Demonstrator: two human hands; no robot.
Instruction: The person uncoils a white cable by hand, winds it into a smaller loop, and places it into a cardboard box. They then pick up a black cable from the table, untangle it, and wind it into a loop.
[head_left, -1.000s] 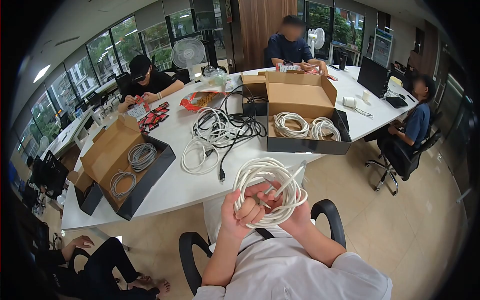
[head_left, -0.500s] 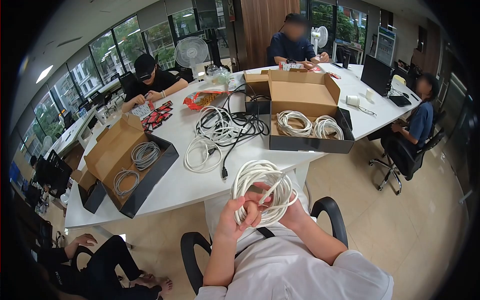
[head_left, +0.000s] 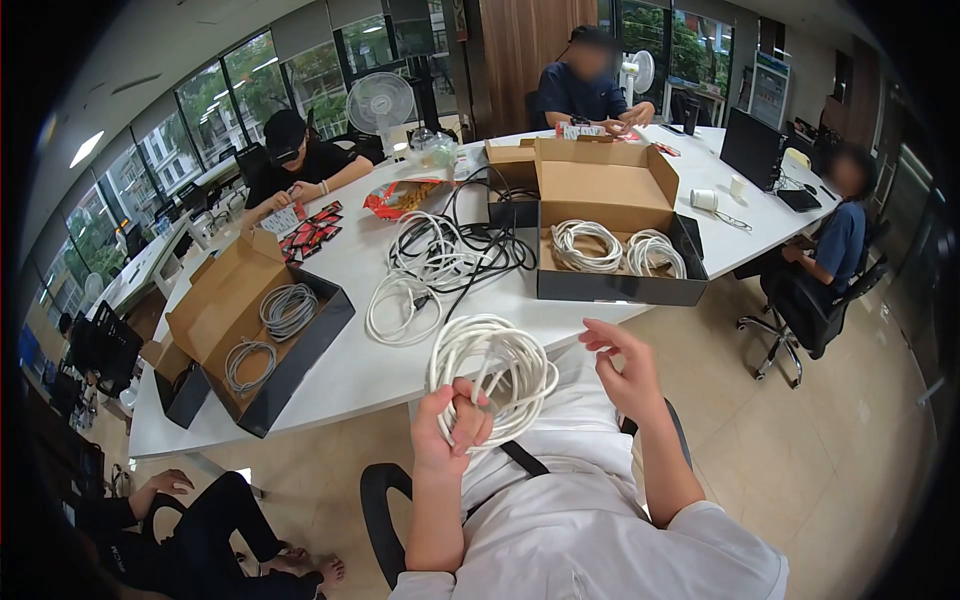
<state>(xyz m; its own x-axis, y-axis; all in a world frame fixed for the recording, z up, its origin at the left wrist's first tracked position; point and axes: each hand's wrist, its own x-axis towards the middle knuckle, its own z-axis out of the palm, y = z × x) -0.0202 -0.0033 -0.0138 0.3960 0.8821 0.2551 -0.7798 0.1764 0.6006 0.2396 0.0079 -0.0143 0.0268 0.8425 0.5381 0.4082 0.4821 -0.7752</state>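
My left hand is closed around one side of a coiled white cable, held up above my lap at the table's front edge. The coil is a thick ring of several loops. Off to its right, my right hand is raised with the fingers apart and nothing in it. Beyond the coil, a tangle of white cables and black cables lies on the white table.
A black box with two white coils stands open at the right, another box with grey coils at the left. An orange bag and red packets lie farther back. Several people sit around. Chair armrests flank me.
My right hand has let go of the coiled white cable and moved up and right, its fingers opening. The coil has shifted left in my left hand.
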